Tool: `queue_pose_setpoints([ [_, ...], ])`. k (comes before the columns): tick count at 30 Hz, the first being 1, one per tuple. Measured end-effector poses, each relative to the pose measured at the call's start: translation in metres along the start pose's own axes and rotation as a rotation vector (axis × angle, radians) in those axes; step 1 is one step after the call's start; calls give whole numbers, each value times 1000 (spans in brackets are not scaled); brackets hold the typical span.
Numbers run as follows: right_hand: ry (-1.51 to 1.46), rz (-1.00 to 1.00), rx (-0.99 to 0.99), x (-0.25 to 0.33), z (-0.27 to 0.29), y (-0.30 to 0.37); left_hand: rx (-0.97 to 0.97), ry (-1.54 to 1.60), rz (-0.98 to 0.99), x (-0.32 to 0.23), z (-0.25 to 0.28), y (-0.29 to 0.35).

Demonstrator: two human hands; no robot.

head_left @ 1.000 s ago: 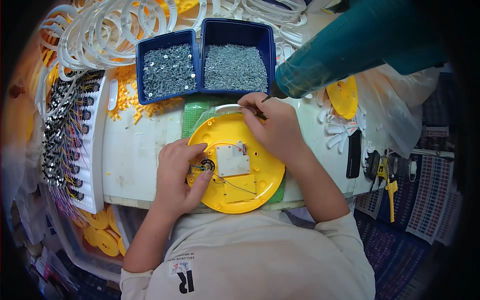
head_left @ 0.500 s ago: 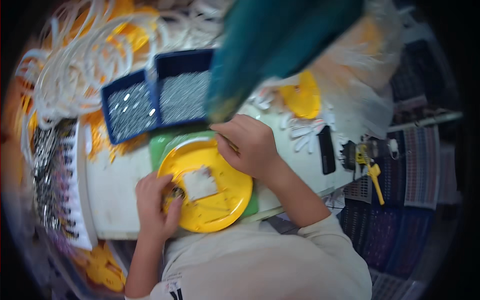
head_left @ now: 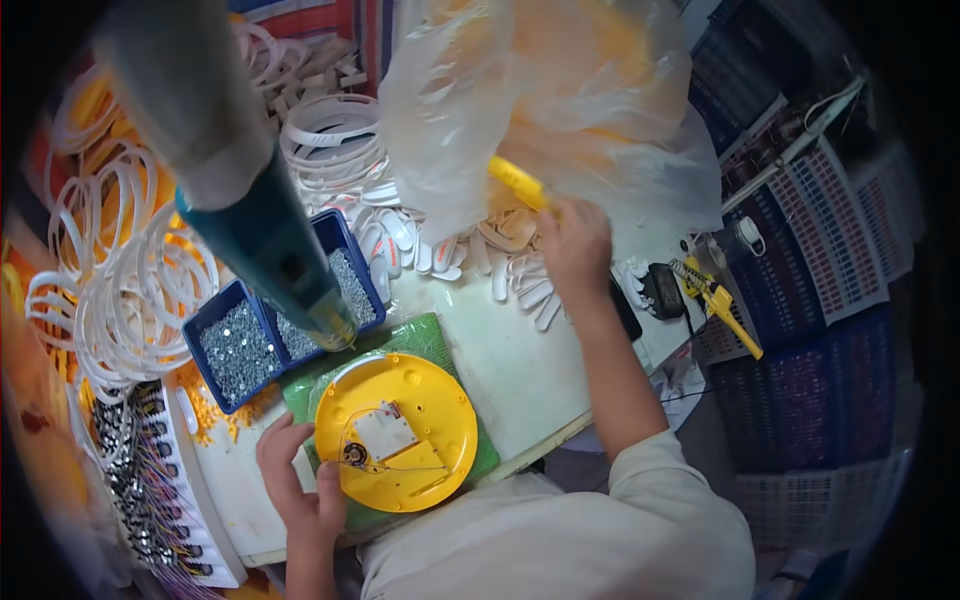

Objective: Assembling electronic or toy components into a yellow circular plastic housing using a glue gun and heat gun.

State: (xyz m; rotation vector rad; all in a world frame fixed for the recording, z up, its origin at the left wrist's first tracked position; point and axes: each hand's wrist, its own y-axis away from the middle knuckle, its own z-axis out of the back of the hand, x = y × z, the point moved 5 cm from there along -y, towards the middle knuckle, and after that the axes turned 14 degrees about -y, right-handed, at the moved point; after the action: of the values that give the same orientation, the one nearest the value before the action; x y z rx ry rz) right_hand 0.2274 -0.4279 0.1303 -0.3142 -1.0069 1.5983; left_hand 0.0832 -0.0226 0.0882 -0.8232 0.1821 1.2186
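My left hand (head_left: 300, 478) is at the left rim of a round yellow plastic shell (head_left: 435, 400), fingers curled, with fingertip and thumb against the edge. Inside the shell sit a white square block (head_left: 386, 430), a small dark round part (head_left: 355, 454) and thin wires. The shell rests on a green mat (head_left: 485, 455). Off to the far right, my right hand (head_left: 578, 240) pinches a narrow-looking yellow plastic piece (head_left: 517, 182) in front of a clear plastic bag. A teal power screwdriver (head_left: 265, 240) hangs tip down just beyond the shell, apart from both hands.
Blue bins (head_left: 235, 345) of small metal screws stand beyond the mat. White rings (head_left: 150, 240) pile up at left, near a white rack (head_left: 195, 480) of wired parts. White curved pieces (head_left: 410, 240) lie below the plastic bag (head_left: 600, 130). A yellow-handled tool (head_left: 730, 315) is at right.
My right hand has moved from the shell's far edge out to the bag and taken a yellow piece. The screwdriver appears farther left. My left hand has shifted outward to the shell's rim.
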Motion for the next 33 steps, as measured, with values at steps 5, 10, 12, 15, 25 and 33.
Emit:
queue_pose_setpoints([
  [5, -410, -307, -125, 43, 95, -21, -105, -30, -142, -26, 26, -15],
  [10, -1012, -547, 29, 97, 133, -13, 124, 106, -548, -109, 19, -38],
  [12, -1237, -623, 55, 110, 120, -4, 161, 13, -605, -147, 12, -44],
  [15, -1520, -864, 233, 119, 94, 15, 44, -252, -807, -154, -2, -45],
  [25, -1254, -593, 540, 118, -25, -57, 246, 491, -303, -71, 42, -4],
  [33, -230, 348, 487, 89, -246, -148, -67, 1230, 641, -8, 53, 113],
])
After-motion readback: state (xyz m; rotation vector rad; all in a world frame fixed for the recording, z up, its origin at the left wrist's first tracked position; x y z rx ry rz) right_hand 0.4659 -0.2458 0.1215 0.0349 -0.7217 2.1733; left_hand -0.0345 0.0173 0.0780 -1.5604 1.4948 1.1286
